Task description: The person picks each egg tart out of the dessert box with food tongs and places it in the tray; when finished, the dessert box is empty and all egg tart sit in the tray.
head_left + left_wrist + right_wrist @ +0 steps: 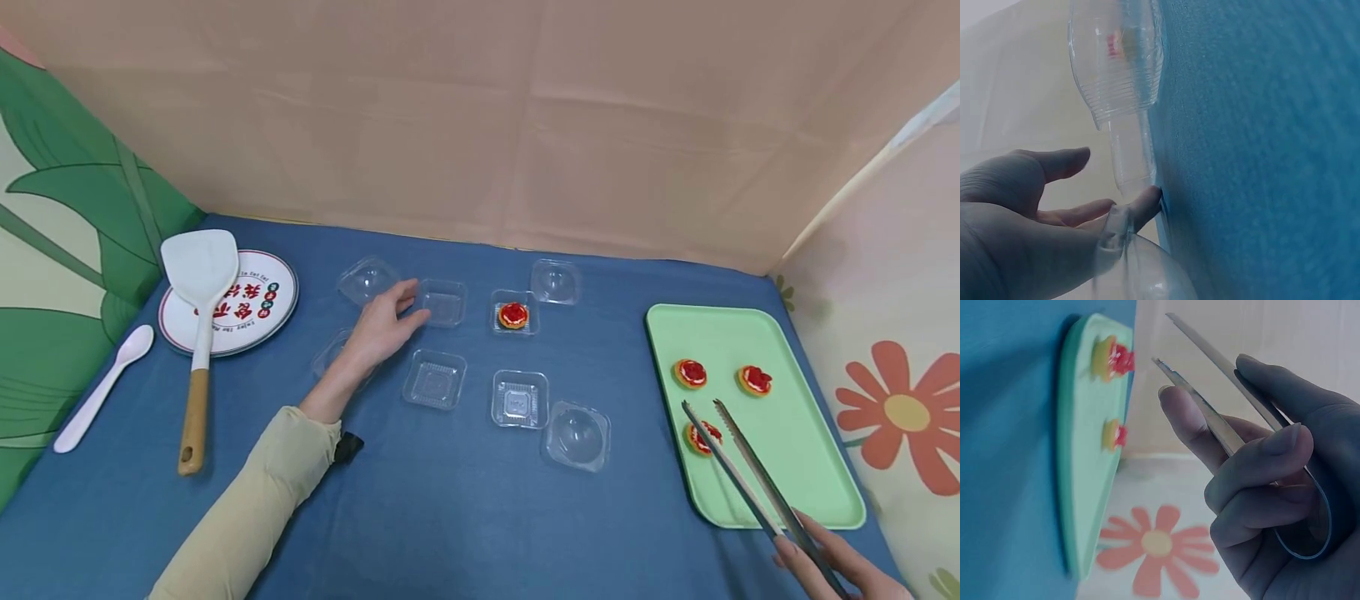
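Note:
My left hand (385, 327) reaches over the clear plastic boxes at the back left, its fingers loosely bent and gripping nothing. Its fingertips are beside the edge of a clear box (444, 303); whether they touch it I cannot tell. In the left wrist view one finger (1147, 206) meets the blue cloth near clear plastic. My right hand (843, 562) holds metal tongs (780, 500), their tips apart over the green tray (817, 467). Small red-topped tarts, one of them (690, 373) at the left, lie on that tray. Another tart (513, 315) sits inside a clear box.
Open clear boxes stand nearer the front, including one box (435, 379) and another (520, 399) with its domed lid (577, 436). At left are plates (258, 325), a white spatula (201, 271) lying across them and a white spoon (105, 387). A curtain (480, 125) closes off the back.

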`<state>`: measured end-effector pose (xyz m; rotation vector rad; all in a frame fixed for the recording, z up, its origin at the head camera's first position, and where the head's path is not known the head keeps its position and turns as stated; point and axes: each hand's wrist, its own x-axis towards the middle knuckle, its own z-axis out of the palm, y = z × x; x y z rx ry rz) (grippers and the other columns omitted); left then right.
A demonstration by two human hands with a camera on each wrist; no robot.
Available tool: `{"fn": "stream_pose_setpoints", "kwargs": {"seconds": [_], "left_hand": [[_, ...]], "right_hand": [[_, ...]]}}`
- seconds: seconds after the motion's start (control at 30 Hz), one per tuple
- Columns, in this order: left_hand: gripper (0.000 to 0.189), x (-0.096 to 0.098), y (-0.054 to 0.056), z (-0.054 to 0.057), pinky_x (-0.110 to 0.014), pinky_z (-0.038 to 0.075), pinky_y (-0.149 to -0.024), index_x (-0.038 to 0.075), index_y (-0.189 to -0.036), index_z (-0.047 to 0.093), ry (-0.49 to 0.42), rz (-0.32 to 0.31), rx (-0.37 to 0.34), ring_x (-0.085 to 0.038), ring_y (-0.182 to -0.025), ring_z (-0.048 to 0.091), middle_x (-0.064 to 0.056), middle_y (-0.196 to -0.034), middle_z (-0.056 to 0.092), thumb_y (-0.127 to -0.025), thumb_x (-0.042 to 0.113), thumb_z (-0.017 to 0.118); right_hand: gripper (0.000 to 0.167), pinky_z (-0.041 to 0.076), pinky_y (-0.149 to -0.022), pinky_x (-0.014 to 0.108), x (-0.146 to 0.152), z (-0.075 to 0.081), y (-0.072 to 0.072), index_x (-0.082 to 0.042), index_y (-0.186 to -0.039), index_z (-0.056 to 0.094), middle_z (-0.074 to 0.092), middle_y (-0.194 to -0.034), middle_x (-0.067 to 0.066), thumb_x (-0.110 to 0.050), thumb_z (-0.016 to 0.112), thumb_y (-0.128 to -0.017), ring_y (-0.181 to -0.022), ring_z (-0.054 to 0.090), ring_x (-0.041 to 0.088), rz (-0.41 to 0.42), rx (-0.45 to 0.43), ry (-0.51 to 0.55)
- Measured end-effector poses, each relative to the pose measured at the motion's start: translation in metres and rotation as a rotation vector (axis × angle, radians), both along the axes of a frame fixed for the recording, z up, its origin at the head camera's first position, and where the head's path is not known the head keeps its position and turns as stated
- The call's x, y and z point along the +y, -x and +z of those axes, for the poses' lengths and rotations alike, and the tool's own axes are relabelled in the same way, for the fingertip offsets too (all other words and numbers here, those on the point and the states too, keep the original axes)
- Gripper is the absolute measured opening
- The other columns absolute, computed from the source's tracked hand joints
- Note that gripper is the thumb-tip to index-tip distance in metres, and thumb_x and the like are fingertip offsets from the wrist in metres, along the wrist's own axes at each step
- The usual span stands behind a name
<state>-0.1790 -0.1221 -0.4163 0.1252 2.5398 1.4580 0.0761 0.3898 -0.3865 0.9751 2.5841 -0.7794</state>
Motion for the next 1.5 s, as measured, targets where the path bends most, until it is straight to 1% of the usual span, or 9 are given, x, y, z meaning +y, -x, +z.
{"fn": "stream_pose_setpoints", "kwargs": {"seconds": [0.1, 0.2, 0.33, 0.47, 0.63, 0.73, 1.0, 1.23, 1.5], "left_hand": [[0.063, 0.0, -0.001, 0.006, -0.052, 0.042, -0.122, -0.006, -0.163, 0.035, 0.001, 0.032, 0.021, -0.041, -0.153, 0.039, -0.026, -0.167, 0.037, -0.11, 0.014, 0.061], [0.061, 0.003, -0.004, 0.013, -0.049, 0.046, -0.12, -0.007, -0.162, 0.038, -0.005, 0.073, 0.07, -0.042, -0.151, 0.041, -0.027, -0.165, 0.039, -0.109, 0.012, 0.062], [0.058, 0.015, -0.01, 0.026, -0.047, 0.049, -0.117, -0.006, -0.16, 0.043, -0.057, 0.102, 0.126, -0.042, -0.147, 0.047, -0.026, -0.162, 0.044, -0.108, 0.008, 0.065], [0.057, 0.034, -0.012, 0.033, -0.043, 0.052, -0.114, -0.005, -0.157, 0.047, -0.15, 0.085, 0.132, -0.041, -0.143, 0.053, -0.024, -0.16, 0.049, -0.106, 0.007, 0.067], [0.057, 0.06, -0.012, 0.027, -0.037, 0.054, -0.112, -0.006, -0.155, 0.051, -0.223, 0.07, 0.11, -0.035, -0.141, 0.056, -0.021, -0.157, 0.054, -0.103, 0.005, 0.071], [0.058, 0.072, -0.01, 0.023, -0.036, 0.054, -0.112, -0.007, -0.155, 0.05, -0.23, 0.063, 0.081, -0.035, -0.142, 0.056, -0.022, -0.156, 0.054, -0.102, 0.005, 0.072], [0.061, 0.092, -0.001, 0.018, -0.039, 0.05, -0.116, -0.007, -0.158, 0.045, -0.2, 0.04, -0.008, -0.036, -0.148, 0.049, -0.022, -0.162, 0.047, -0.103, 0.0, 0.07], [0.065, 0.1, 0.004, 0.015, -0.04, 0.046, -0.12, -0.006, -0.161, 0.04, -0.214, 0.017, -0.091, -0.034, -0.153, 0.042, -0.02, -0.166, 0.042, -0.103, -0.002, 0.069], [0.068, 0.103, 0.008, 0.01, -0.041, 0.046, -0.119, -0.005, -0.163, 0.037, -0.156, -0.016, -0.123, -0.031, -0.153, 0.042, -0.019, -0.167, 0.04, -0.103, 0.0, 0.069]], "right_hand": [[0.087, 0.054, -0.054, 0.027, -0.007, 0.014, 0.015, 0.009, -0.155, 0.045, 0.079, -0.098, 0.016, -0.061, 0.061, -0.105, -0.073, 0.07, 0.026, 0.135, -0.067, -0.035], [0.079, 0.047, -0.049, 0.028, -0.017, 0.027, 0.03, 0.006, -0.153, 0.046, 0.076, -0.097, 0.012, -0.057, 0.06, -0.107, -0.058, 0.062, 0.022, 0.27, -0.071, -0.037], [0.072, 0.045, -0.049, 0.029, -0.035, 0.038, 0.049, 0.002, -0.153, 0.048, 0.075, -0.1, 0.01, -0.052, 0.061, -0.108, -0.052, 0.059, 0.022, 0.384, 0.006, -0.027], [0.065, 0.042, -0.049, 0.03, -0.051, 0.045, 0.067, -0.007, -0.151, 0.056, 0.075, -0.1, 0.007, -0.053, 0.065, -0.106, -0.049, 0.058, 0.022, 0.473, 0.115, -0.041], [0.063, 0.043, -0.046, 0.031, -0.071, 0.049, 0.093, -0.006, -0.149, 0.06, 0.071, -0.091, 0.006, -0.05, 0.069, -0.104, -0.046, 0.058, 0.021, 0.553, 0.2, -0.041], [0.062, 0.046, -0.047, 0.031, -0.082, 0.049, 0.108, -0.004, -0.149, 0.061, 0.074, -0.094, 0.009, -0.047, 0.07, -0.104, -0.046, 0.059, 0.02, 0.615, 0.242, -0.033], [0.055, 0.051, -0.055, 0.033, -0.109, 0.05, 0.141, -0.007, -0.145, 0.066, 0.072, -0.088, 0.006, -0.043, 0.073, -0.104, -0.044, 0.058, 0.016, 0.771, 0.322, -0.039], [0.054, 0.044, -0.053, 0.035, -0.126, 0.049, 0.162, -0.004, -0.143, 0.068, 0.057, -0.062, -0.001, -0.041, 0.073, -0.104, -0.05, 0.052, 0.016, 0.841, 0.32, -0.089], [0.049, 0.04, -0.047, 0.034, -0.137, 0.048, 0.174, -0.005, -0.138, 0.071, 0.052, -0.06, -0.001, -0.036, 0.077, -0.101, -0.049, 0.048, 0.017, 0.879, 0.309, -0.128]]}}
